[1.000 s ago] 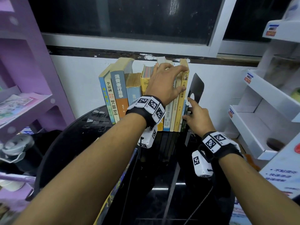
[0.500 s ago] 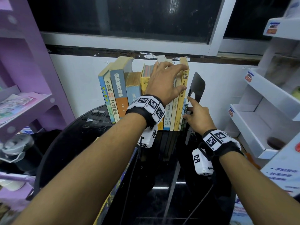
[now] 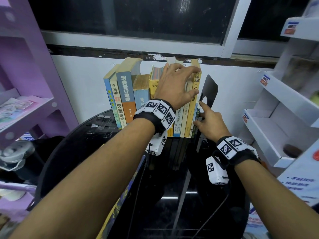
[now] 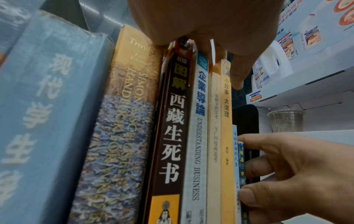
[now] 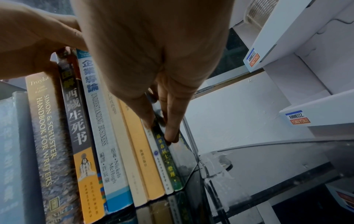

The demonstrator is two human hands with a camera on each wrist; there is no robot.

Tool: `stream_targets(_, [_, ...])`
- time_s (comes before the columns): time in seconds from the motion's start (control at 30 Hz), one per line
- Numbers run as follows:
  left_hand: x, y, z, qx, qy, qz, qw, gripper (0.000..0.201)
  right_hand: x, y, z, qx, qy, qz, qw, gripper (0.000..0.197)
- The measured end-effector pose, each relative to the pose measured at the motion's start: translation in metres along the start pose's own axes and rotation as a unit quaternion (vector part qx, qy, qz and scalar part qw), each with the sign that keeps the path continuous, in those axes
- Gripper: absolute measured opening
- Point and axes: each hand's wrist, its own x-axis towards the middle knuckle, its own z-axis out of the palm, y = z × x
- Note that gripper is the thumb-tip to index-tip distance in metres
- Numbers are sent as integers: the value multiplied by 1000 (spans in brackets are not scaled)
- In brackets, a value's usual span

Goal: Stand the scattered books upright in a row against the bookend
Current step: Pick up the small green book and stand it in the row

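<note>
A row of upright books (image 3: 125,94) stands on the black table, ending at a black metal bookend (image 3: 210,87) on the right. My left hand (image 3: 181,83) lies over the tops of the tall books; its fingers hook behind them and its thumb rests by the orange book (image 3: 196,87) (image 4: 227,136). Between that book and the bookend stand two short thin books (image 3: 194,132) (image 5: 168,163). My right hand (image 3: 207,121) pinches these by the spine, thumb on the left, fingers on the right, index finger pointing up along the bookend (image 4: 247,118).
The round black glass table (image 3: 86,144) stands against a white wall. A purple shelf unit (image 3: 25,104) is at the left, white display shelves (image 3: 276,118) at the right. Another book (image 3: 120,204) lies flat under my left forearm near the table's front edge.
Hardly anything: both hands stay on the same books, and the right wrist has lifted very slightly.
</note>
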Motion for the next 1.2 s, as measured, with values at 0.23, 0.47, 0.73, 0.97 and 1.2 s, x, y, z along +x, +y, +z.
stream_targets(0.23, [-3, 2, -9, 18, -23, 37, 999, 60, -3, -9, -7, -9, -32, 19, 999, 66])
stream_targets(0.47, [-1, 2, -22, 28, -87, 56, 994, 65, -9, -17, -16, -20, -52, 29, 998, 65])
stream_targets(0.73, [-30, -10, -45, 36, -47, 92, 994, 57, -26, -32, -28, -22, -38, 28, 999, 57])
stream_targets(0.97, [-76, -35, -71, 10, -63, 50, 997, 44, -50, -57, -32, -5, 44, 24, 999, 52])
stream_targets(1.2, [-123, -58, -92, 10, -185, -101, 977, 52, -67, -86, -14, -53, -31, 42, 997, 54])
